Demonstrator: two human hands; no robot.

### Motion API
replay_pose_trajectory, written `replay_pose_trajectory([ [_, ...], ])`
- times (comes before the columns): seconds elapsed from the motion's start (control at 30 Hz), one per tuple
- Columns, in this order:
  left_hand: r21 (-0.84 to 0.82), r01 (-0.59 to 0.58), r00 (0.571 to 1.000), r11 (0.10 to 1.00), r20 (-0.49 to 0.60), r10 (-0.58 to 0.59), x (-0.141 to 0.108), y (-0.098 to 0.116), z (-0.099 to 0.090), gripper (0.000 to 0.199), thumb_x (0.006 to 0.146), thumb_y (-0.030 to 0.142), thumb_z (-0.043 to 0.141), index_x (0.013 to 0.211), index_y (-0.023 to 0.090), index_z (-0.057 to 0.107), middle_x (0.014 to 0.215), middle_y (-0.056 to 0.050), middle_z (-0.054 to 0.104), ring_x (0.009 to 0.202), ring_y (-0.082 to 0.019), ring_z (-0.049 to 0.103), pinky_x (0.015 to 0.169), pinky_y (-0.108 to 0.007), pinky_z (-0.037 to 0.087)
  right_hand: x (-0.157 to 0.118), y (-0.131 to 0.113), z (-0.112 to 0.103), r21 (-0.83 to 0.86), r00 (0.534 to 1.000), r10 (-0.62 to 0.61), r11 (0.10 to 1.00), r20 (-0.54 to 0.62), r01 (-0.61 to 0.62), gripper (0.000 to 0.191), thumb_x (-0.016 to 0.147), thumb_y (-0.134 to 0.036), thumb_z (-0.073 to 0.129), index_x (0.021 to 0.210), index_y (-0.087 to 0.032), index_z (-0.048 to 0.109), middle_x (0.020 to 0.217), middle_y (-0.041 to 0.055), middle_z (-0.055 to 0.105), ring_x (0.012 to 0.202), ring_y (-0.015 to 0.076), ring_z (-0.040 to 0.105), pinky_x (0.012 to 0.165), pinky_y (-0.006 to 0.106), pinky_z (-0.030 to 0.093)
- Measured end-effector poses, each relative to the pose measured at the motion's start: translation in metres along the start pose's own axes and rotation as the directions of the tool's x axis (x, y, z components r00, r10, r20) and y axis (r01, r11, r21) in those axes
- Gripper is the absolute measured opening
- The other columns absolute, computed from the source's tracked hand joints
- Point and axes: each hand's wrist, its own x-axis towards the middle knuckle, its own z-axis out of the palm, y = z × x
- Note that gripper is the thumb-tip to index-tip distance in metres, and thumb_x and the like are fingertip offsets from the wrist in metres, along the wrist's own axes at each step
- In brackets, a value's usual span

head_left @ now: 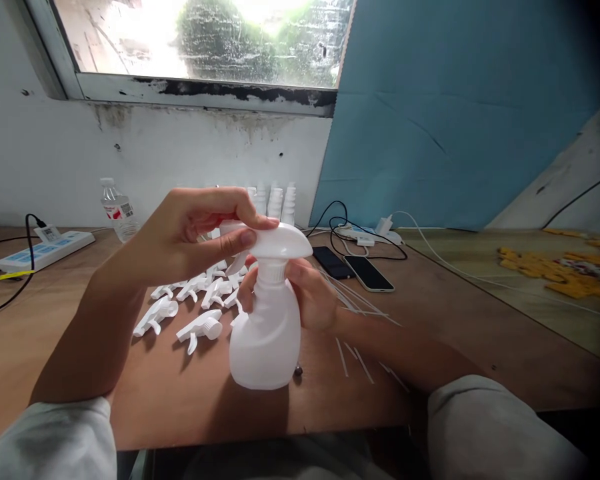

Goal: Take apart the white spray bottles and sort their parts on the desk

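A white spray bottle [265,340] stands upright near the front of the table, its white trigger spray head [285,241] sitting on the neck. My left hand [205,227] is closed on the spray head from the left, thumb and fingers pinching its nozzle end. My right hand [310,293] wraps round the collar and neck of the bottle, some of its fingers hidden behind. Left of the bottle lie several loose white trigger spray heads [200,328]. Thin white dip tubes [363,363] are scattered to the right, partly under my right forearm.
Several stacked white pieces [275,203] stand at the wall. A water bottle [117,210] and a power strip [45,252] are at the back left. Two phones [369,273] and a tangle of cables [340,223] lie at the back right. Yellow pieces [555,263] are at far right.
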Motion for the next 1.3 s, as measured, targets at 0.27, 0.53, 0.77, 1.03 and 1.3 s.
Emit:
replay_pose_trajectory([
  [0.27,-0.018,-0.050,0.998,0.999,0.037,0.050,-0.001,0.001,-0.001,0.011,0.080,0.026,0.064,0.076,0.017,0.061,0.076,-0.004,0.058,0.090,-0.019,0.064,0.067,-0.025,0.055,0.000,-0.001,0.000,-0.070,0.998,-0.009,0.997,0.058,0.013,0.049,0.085,-0.051,0.046,0.084,-0.004,0.062,0.076,0.0116,0.061,0.063,0.0142,0.056,0.057,0.026,0.044],
  [0.53,-0.068,-0.064,0.996,0.996,0.064,0.069,-0.002,0.000,-0.002,0.006,0.080,0.019,0.064,0.077,0.017,0.059,0.078,-0.003,0.057,0.086,-0.016,0.064,0.070,-0.025,0.055,0.000,-0.004,0.002,-0.168,1.000,0.015,0.986,0.025,-0.010,0.035,0.084,-0.041,0.057,0.078,-0.007,0.062,0.074,0.0077,0.059,0.062,0.0108,0.054,0.057,0.022,0.043],
  [0.77,-0.074,-0.086,0.995,0.994,0.048,0.090,-0.003,0.004,-0.001,0.008,0.080,0.015,0.064,0.075,0.017,0.058,0.076,-0.002,0.055,0.086,-0.016,0.063,0.067,-0.025,0.053,-0.001,-0.002,0.002,-0.029,0.997,-0.035,0.999,0.070,0.037,0.038,0.083,-0.039,0.048,0.085,-0.004,0.063,0.077,0.0112,0.061,0.066,0.0146,0.056,0.058,0.026,0.044],
  [1.03,-0.095,-0.083,0.993,0.992,0.074,0.090,-0.004,0.004,-0.002,0.009,0.079,0.012,0.064,0.078,0.018,0.058,0.076,-0.001,0.055,0.083,-0.014,0.061,0.072,-0.026,0.053,-0.001,-0.001,0.000,-0.064,0.995,-0.016,0.998,0.102,0.023,0.039,0.085,-0.043,0.051,0.082,-0.005,0.060,0.077,0.0109,0.060,0.065,0.0137,0.056,0.058,0.025,0.043],
  [1.3,-0.089,-0.081,0.991,0.993,0.096,0.089,-0.004,0.011,-0.001,0.008,0.080,0.013,0.063,0.075,0.017,0.057,0.071,0.000,0.052,0.078,-0.013,0.061,0.075,-0.027,0.055,-0.003,0.006,-0.002,-0.077,0.993,-0.052,0.995,0.107,0.060,0.031,0.086,-0.040,0.053,0.089,-0.009,0.057,0.076,0.0087,0.060,0.068,0.0145,0.056,0.062,0.028,0.045],
])
